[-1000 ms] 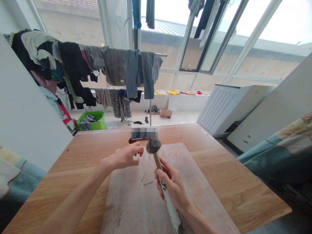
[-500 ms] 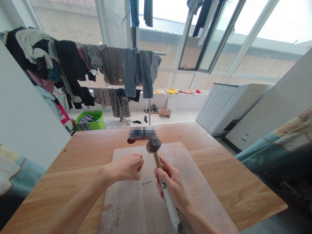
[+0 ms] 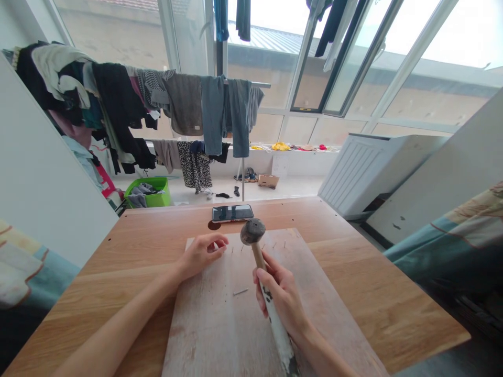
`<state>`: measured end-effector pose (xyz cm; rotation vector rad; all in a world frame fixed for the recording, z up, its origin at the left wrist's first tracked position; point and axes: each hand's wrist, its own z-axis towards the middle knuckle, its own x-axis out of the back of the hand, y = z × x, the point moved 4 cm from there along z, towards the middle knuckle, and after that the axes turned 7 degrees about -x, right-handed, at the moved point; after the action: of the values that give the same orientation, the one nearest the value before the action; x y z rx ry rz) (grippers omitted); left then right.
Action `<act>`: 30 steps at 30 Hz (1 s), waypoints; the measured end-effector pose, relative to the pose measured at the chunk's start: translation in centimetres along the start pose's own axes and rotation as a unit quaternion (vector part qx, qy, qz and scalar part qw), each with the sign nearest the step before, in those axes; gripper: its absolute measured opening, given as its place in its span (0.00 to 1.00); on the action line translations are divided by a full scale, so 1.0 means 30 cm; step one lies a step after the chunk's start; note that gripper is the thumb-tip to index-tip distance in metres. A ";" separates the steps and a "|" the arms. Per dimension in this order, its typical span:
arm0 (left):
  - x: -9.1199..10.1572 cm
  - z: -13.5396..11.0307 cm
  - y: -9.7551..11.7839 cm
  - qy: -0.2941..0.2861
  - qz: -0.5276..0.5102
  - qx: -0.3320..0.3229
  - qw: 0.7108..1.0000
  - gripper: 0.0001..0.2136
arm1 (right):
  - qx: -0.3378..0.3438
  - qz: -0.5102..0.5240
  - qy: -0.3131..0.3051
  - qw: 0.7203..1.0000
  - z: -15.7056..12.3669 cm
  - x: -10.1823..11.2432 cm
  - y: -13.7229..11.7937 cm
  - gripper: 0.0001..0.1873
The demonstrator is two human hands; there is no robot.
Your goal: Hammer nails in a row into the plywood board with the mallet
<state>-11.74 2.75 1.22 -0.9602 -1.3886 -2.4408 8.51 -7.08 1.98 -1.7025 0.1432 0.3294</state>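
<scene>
A worn wooden board [image 3: 212,324] lies on a light wooden table [image 3: 129,246]. My right hand [image 3: 283,299] is wrapped round the wooden handle of a hammer, whose dark round head [image 3: 252,231] is raised above the board's far edge. My left hand [image 3: 201,254] rests at the board's far left corner, fingertips pinched together on a small nail that hardly shows. One loose nail [image 3: 240,291] lies flat on the board between my hands. A few nails [image 3: 283,244] stand driven into the board near the hammer head.
A dark phone [image 3: 232,212] lies on the table just beyond the board. Past the table stand a clothes rack [image 3: 204,110] hung with garments and a green basket [image 3: 151,191]. White panels lean at left [image 3: 35,199] and right [image 3: 444,173].
Two loose nails lay on the board; my left hand dropped onto one, closed on it and moved back toward the far left corner. The hammer stayed raised.
</scene>
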 end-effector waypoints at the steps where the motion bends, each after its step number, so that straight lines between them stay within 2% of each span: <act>1: 0.000 -0.002 0.002 0.000 0.002 -0.001 1.000 0.07 | 0.001 0.002 0.000 1.000 0.000 0.000 0.000 0.25; 6: 0.001 -0.005 0.000 0.008 0.004 -0.004 1.000 0.06 | 0.004 -0.001 0.008 1.000 -0.003 0.000 -0.003 0.28; 10: -0.005 -0.006 -0.002 -0.002 0.003 -0.012 1.000 0.05 | -0.010 -0.009 0.004 1.000 -0.007 -0.022 -0.033 0.25; 14: -0.003 -0.006 -0.001 0.001 0.013 -0.028 1.000 0.13 | -0.031 -0.005 -0.029 0.999 0.005 -0.081 -0.052 0.22; 16: -0.002 -0.006 -0.002 0.005 0.024 -0.039 0.999 0.15 | -0.027 0.000 -0.037 0.999 0.016 -0.107 -0.040 0.23; 22: -0.003 -0.003 -0.009 0.006 0.031 -0.053 0.998 0.13 | -0.035 -0.035 -0.069 0.996 0.030 -0.130 0.033 0.24; 30: -0.011 -0.003 -0.027 -0.009 0.021 -0.059 0.998 0.15 | -0.034 -0.040 -0.077 0.996 0.028 -0.126 0.025 0.24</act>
<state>-11.89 3.08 0.42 -1.0297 -1.2278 -2.5135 4.60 -6.73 2.28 -1.7377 -0.0507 0.4091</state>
